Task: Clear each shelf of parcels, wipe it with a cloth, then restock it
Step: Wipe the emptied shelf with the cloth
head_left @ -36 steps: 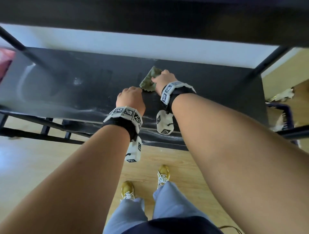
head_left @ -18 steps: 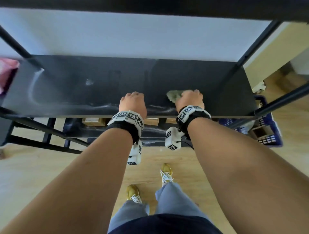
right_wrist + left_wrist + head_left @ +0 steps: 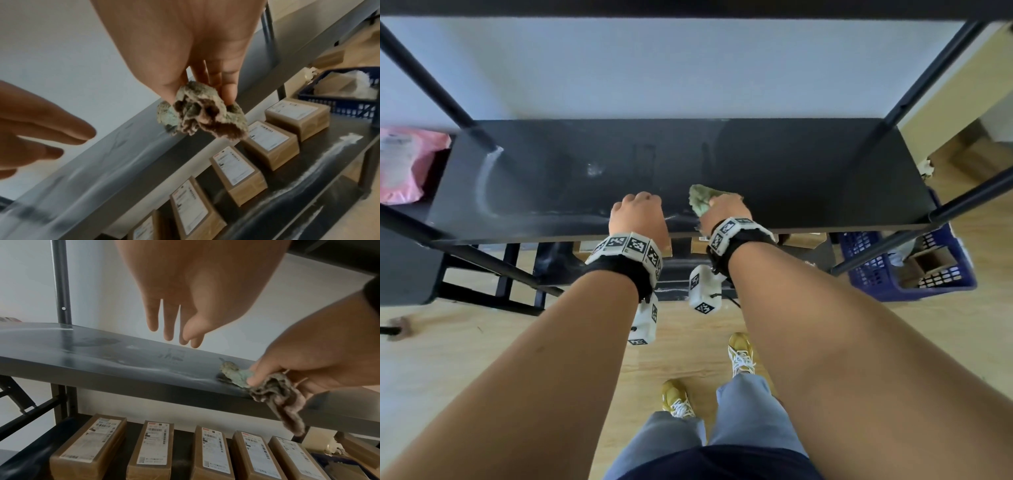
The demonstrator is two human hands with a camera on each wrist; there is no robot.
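Observation:
A black shelf (image 3: 808, 171) streaked with pale dust stands bare in front of me. My right hand (image 3: 722, 207) grips a crumpled grey-green cloth (image 3: 700, 200) at the shelf's front edge, right of centre. In the right wrist view the fingers (image 3: 228, 92) pinch the bunched cloth (image 3: 199, 118), part of which hangs past the edge. My left hand (image 3: 637, 205) hovers just left of it over the front edge, fingers (image 3: 170, 327) straight and holding nothing. Several brown labelled parcels (image 3: 152, 449) lie in a row on the shelf below.
A pink parcel (image 3: 404, 164) lies on a neighbouring surface at far left. A blue plastic basket (image 3: 914, 267) holding boxes stands on the floor at right. Black uprights (image 3: 914, 85) frame the shelf, with a white wall behind and another shelf overhead.
My right hand has drawn the cloth from the middle back of the shelf to its front edge and slightly right. The left hand has stayed near the front edge.

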